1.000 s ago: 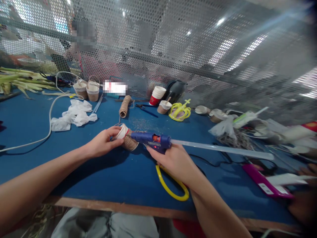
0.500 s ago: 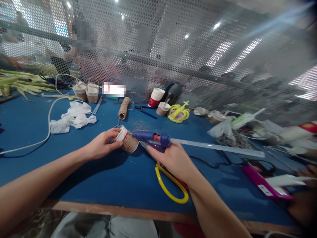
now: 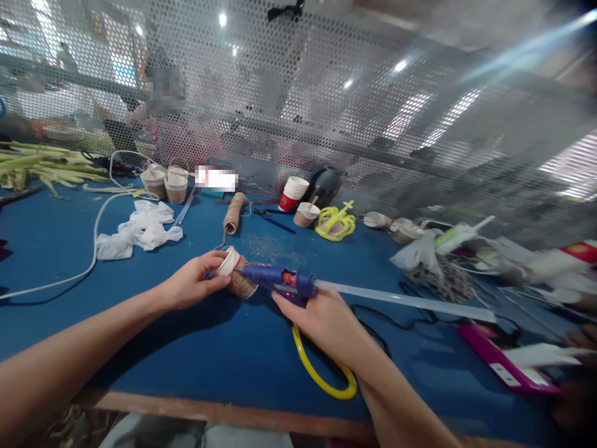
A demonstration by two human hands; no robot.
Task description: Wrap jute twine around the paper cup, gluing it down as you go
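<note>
A small paper cup wrapped in twine [image 3: 243, 285] is tilted just above or on the blue tabletop [image 3: 209, 367], near the middle of the work area; contact beneath it is hard to tell. The person's left hand [image 3: 189, 283] grips its white rim end between thumb and fingers, leaving the wrapped side exposed to the tool, apparently to steady it there. The right hand [image 3: 329, 317] is closed around a blue glue gun [image 3: 268, 275], its nozzle at the cup beside a red band; the grip from behind seems to suit aiming the tip. A long clear glue stick [image 3: 410, 300] juts from the gun's rear. A twine spool [image 3: 234, 213] lies just beyond the cup, a strand leading towards it, probably within reach for that reason. Under the right wrist shows a yellow looped handle [image 3: 344, 393]. Farther back are blue-handled pliers [image 3: 280, 224], stacked paper cups [image 3: 295, 190] and a yellow crown-shaped piece [image 3: 334, 230]. Crumpled white plastic [image 3: 152, 230] lies to the left, a purple power strip [image 3: 499, 364] to the right. A perforated metal screen [image 3: 261, 124] stands behind the table, with ceiling lights [image 3: 400, 65] and blurred shapes beyond.
</note>
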